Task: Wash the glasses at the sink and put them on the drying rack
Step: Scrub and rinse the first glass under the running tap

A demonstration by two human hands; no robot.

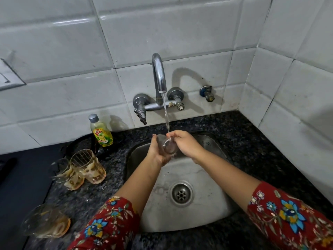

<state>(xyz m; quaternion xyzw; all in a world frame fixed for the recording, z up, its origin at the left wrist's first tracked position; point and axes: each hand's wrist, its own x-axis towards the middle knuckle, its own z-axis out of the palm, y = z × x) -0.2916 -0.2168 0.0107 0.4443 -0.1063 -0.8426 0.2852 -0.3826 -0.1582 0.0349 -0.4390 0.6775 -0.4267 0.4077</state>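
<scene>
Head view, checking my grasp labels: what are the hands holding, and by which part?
One clear glass: the left hand cups its side wall, the right hand grips the opposite side.

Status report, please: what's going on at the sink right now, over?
Left hand grips glass under running tap; right hand holds its top end. Dirty glasses wait on counter, left. Nothing in the way; rack not in view.

Home kitchen: steel sink [207, 210], wall tap [159, 78], tiles [59, 56], dish soap btl [101, 131].
</scene>
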